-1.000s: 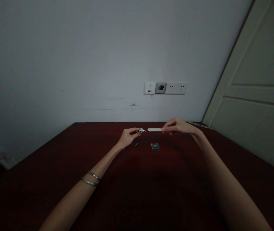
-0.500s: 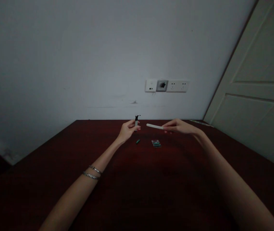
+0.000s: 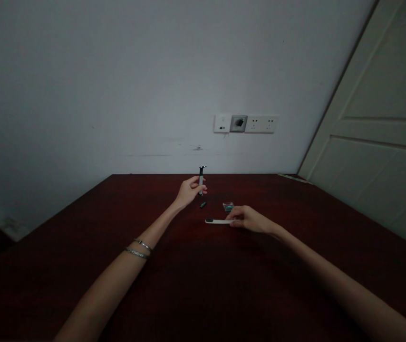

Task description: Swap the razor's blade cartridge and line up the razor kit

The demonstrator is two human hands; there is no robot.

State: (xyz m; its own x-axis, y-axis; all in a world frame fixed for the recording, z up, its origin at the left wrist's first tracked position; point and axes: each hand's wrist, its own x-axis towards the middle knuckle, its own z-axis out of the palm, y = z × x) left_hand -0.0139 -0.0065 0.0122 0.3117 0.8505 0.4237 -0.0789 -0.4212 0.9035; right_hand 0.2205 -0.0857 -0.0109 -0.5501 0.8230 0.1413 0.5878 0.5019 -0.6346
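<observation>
My left hand [image 3: 189,190] is closed around the pale handle of a razor [image 3: 201,180]; it stands upright with its dark neck and narrow T-shaped head on top. Lower and to the right, my right hand [image 3: 249,219] pinches one end of a slim white strip [image 3: 220,222], which has a dark oval patch at its left end. The strip lies level, close over or on the table; I cannot tell which. A small dark green piece [image 3: 203,205] lies below my left hand. Just behind my right fingers is a small clear pack [image 3: 228,206] with green contents, partly covered.
The dark red tabletop [image 3: 174,285] reaches back to a grey-white wall [image 3: 146,85]. Sockets [image 3: 261,124] are set in the wall above the back edge. A pale panelled door [image 3: 374,142] stands at the right. A thin flat strip [image 3: 294,179] lies near the back right corner.
My right hand has come down and towards me with the white strip, whose dark oval patch now shows. My left hand holds the razor in nearly the same place.
</observation>
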